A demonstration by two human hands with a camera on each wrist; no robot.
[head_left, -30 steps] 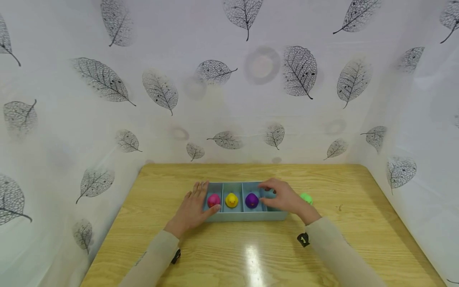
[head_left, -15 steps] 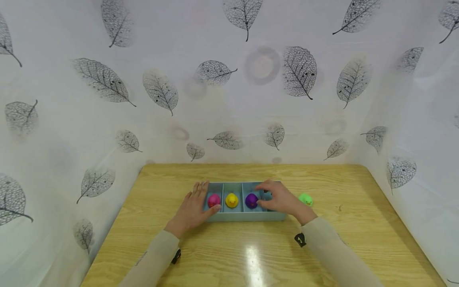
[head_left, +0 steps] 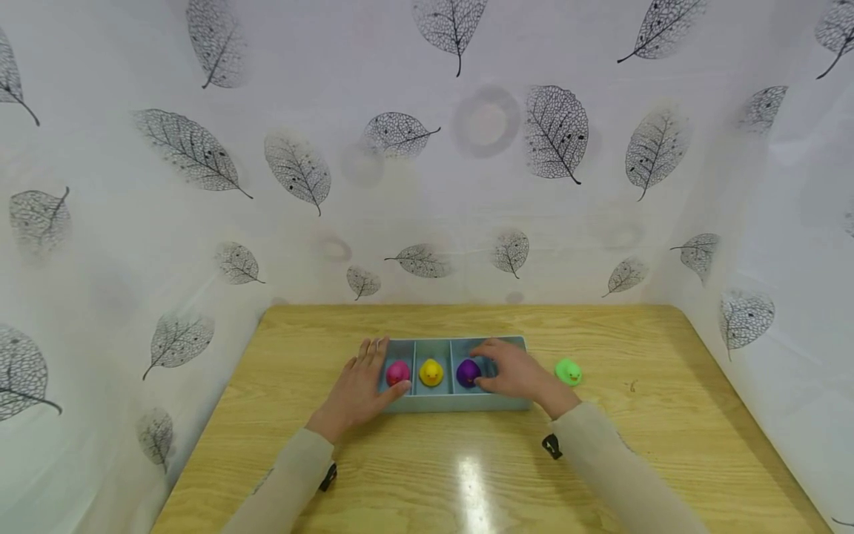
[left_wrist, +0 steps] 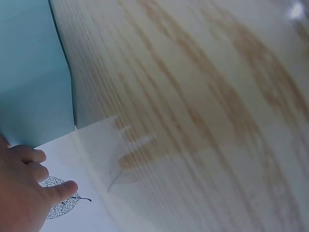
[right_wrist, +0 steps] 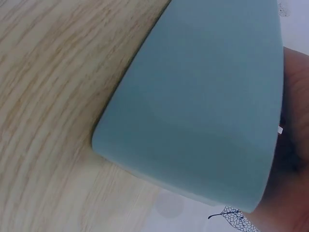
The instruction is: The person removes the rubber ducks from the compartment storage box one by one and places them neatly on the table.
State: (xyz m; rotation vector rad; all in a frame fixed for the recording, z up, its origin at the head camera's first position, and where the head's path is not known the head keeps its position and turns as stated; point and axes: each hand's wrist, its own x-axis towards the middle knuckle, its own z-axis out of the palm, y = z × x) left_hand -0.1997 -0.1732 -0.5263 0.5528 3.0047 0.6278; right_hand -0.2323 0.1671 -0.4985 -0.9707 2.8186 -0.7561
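Note:
A pale blue divided box (head_left: 454, 403) stands on the table. Its compartments hold a pink duck (head_left: 398, 372), a yellow duck (head_left: 431, 373) and a purple duck (head_left: 468, 372), one in each. My left hand (head_left: 360, 386) rests on the box's left end, fingers extended and thumb reaching over the front rim by the pink duck. From the right, my right hand (head_left: 517, 371) reaches over the box with bent fingers. Its thumb lies at the purple duck's lower right, its index finger behind, with a gap showing. The right end compartment is mostly hidden beneath it.
A green duck (head_left: 568, 372) sits on the wooden table (head_left: 640, 445) just right of the box. A white leaf-patterned sheet (head_left: 427, 200) encloses the table at the back and sides.
My right hand has slid left over the box, bringing thumb and index finger around the purple duck; the green duck is now fully visible. The ducks and my left hand stay put.

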